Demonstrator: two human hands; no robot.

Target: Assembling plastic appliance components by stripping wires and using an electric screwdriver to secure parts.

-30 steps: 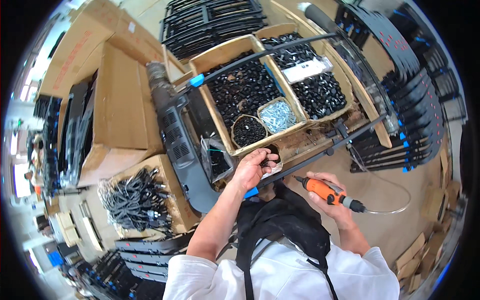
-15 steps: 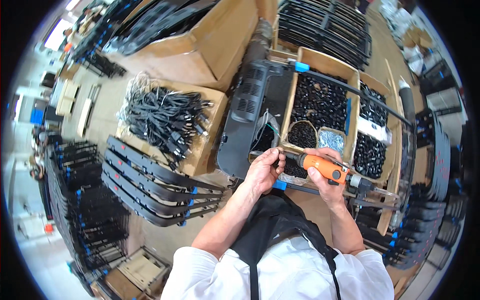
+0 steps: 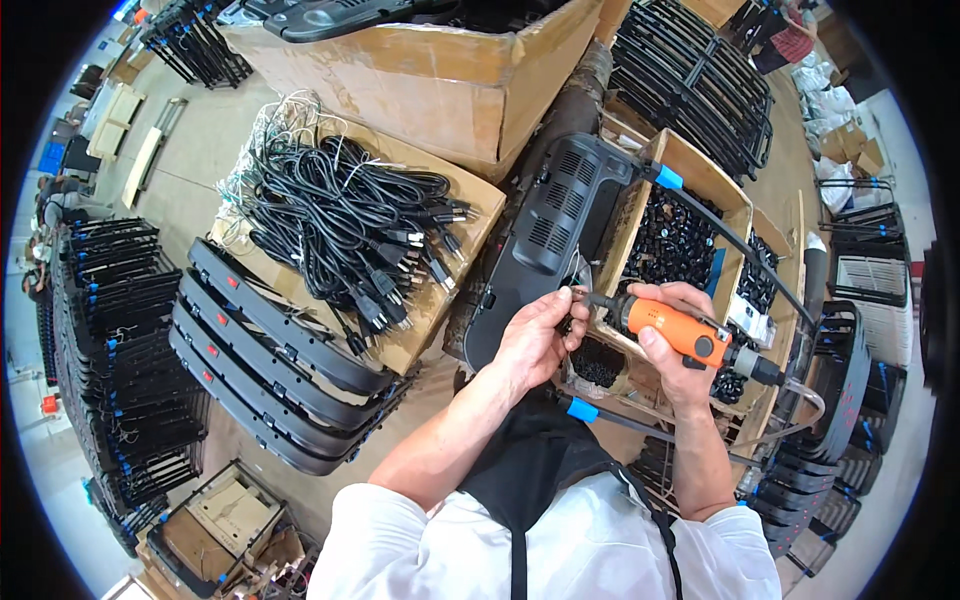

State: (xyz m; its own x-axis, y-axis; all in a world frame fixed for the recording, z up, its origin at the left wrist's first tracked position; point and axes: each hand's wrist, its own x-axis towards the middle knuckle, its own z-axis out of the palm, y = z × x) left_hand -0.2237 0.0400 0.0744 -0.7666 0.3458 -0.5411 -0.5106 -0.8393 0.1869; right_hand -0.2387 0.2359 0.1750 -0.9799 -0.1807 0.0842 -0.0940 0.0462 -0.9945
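Observation:
An orange and black power screwdriver (image 3: 672,328), with a hose at its rear end, lies in my right hand (image 3: 680,372), the fingers wrapped round its body. It points left. My left hand (image 3: 540,340) is pinched at the driver's tip, thumb and fingertips together; whatever small piece they hold is too small to make out. Just beyond that hand lies a black plastic housing (image 3: 540,235) with vent slots. Below the driver sits a box of small dark screws (image 3: 597,362). Past it stands a wooden tray (image 3: 690,160) with many black plastic pieces (image 3: 665,240).
Black power cords (image 3: 345,220) lie heaped on a carton to the left, above stacked curved black panels (image 3: 265,375). A large cardboard box (image 3: 440,95) stands behind them. A black metal bar (image 3: 740,245) with blue wrapping crosses the trays. Black frames (image 3: 690,80) are stacked at the far right.
The view has shifted, so the cords and the housing appear larger and lower. Both hands appear slightly farther right, keeping the same hold with the driver tip at the left fingertips.

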